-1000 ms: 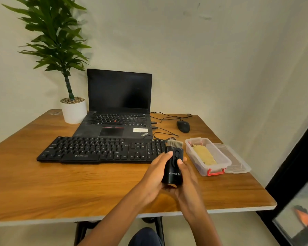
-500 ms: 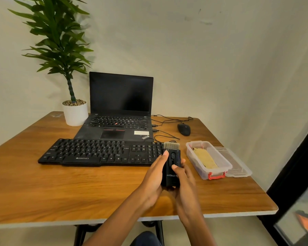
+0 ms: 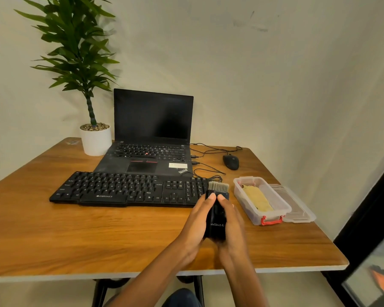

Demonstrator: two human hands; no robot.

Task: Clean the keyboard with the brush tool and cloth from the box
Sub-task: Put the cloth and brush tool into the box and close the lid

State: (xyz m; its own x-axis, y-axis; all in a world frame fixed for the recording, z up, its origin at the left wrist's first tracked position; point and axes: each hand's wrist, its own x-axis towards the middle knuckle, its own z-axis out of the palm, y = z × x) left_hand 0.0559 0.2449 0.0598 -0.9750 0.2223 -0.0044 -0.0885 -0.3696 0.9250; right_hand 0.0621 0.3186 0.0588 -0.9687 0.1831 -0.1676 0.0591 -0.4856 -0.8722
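Note:
A black brush tool (image 3: 217, 220) with pale bristles at its far end stands upright between my hands, just in front of the right end of the black keyboard (image 3: 124, 189). My left hand (image 3: 197, 222) grips its left side and my right hand (image 3: 232, 224) grips its right side, both thumbs near the top of the body. A yellow cloth (image 3: 256, 198) lies inside the clear plastic box (image 3: 282, 208) with red clips, to the right of my hands.
An open laptop (image 3: 152, 134) sits behind the keyboard, with a potted plant (image 3: 95, 138) to its left. A black mouse (image 3: 231, 161) and loose cables (image 3: 208, 171) lie at the back right. The box lid (image 3: 297, 207) rests beside the box. The wooden table's front edge (image 3: 142, 274) is close to me.
Both thumbs have slid up the brush tool's body toward the bristles. The tool stays in both hands at about the same spot by the keyboard's right end.

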